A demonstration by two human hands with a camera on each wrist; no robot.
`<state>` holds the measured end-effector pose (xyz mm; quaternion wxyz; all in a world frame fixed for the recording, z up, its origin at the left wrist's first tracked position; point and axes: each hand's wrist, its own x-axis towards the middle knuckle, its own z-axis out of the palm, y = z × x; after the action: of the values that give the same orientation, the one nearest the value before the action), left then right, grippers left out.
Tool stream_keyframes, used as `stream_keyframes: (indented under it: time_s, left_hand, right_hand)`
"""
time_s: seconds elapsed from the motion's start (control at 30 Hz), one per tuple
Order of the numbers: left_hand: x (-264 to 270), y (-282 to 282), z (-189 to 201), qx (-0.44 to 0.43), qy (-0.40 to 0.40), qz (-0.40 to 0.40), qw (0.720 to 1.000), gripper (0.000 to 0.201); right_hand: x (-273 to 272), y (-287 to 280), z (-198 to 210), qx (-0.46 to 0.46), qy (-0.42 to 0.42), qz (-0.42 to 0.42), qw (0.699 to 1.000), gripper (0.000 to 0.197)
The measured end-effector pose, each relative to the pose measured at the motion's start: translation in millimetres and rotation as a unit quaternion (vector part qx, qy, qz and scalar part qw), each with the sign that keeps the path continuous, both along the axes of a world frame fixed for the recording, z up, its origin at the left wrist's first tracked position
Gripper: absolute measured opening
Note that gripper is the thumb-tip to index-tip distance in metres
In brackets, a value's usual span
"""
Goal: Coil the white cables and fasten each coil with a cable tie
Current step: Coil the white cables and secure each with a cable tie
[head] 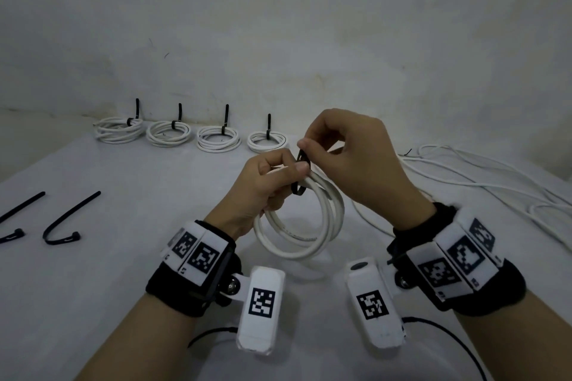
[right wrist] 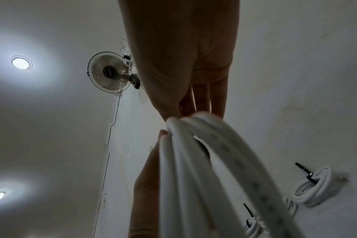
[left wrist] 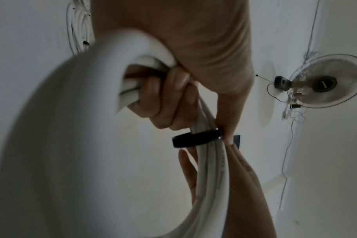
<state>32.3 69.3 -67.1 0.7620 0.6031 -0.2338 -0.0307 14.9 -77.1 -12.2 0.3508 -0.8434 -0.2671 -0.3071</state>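
The left hand [head: 266, 192] is holding a coil of white cable [head: 301, 223] up above the bench [head: 123, 257]. Its fingers [left wrist: 173, 90] are curling tight around the top of the coil. A black cable tie [head: 301, 175] is going around the strands as a loose loop, just beside the left thumb. The right hand [head: 349, 158] is pinching the top of that tie between thumb and fingertip, and its other fingers are curling in.

The bench is looking pale and smooth, like it is wearing a white cover. At the far edge, four tied coils [head: 188, 133] are sitting in a row by the wall, each with a black tie end sticking up. On the left side, two spare ties [head: 66, 219] are lying flat and bent like hooks. On the right side, loose white cables [head: 483, 176] are trailing over the bench in long loops.

The wall [head: 278, 25] behind is looking white with some small marks and a faint stain. A fan [right wrist: 110, 74] is hanging on a wall high up, with thin wires running near it. Two round lights [right wrist: 20, 62] are glowing in the ceiling.
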Motion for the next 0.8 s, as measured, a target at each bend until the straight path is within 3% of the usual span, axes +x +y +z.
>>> stream_keyframes:
  time_s: [0.1, 0.27, 0.37, 0.57, 0.67, 0.8]
  left_hand:
    - [0.9, -4.6, -2.7, -0.009, 0.009, 0.009, 1.0, 0.024]
    - [1.9, -6.6, -3.6, -0.031, 0.038, 0.022, 0.999, 0.024]
    - [-1.5, -3.9, -2.2, -0.022, 0.019, 0.026, 0.999, 0.029]
    - [-5.6, -5.0, 0.7, 0.004, 0.011, 0.041, 0.999, 0.022]
    - [-4.4, -4.5, -1.0, 0.016, 0.015, 0.031, 0.999, 0.018]
    - [-4.7, -6.8, 1.5, 0.013, 0.014, 0.017, 1.0, 0.021]
  right_hand:
    - [5.3, -2.3, 6.0, 0.034, -0.036, -0.035, 0.998, 0.013]
    - [14.8, -9.8, 19.1, 0.077, -0.025, -0.06, 0.995, 0.014]
    - [18.6, -6.8, 18.7, 0.097, 0.004, -0.05, 0.994, 0.014]
    - [17.0, -0.6, 9.7, 0.109, 0.094, 0.026, 0.989, 0.011]
    - [18.5, -2.0, 6.3, 0.1, 0.061, 0.001, 0.993, 0.013]
    - [27.0, -6.6, 9.9, 0.161, 0.047, -0.016, 0.986, 0.025]
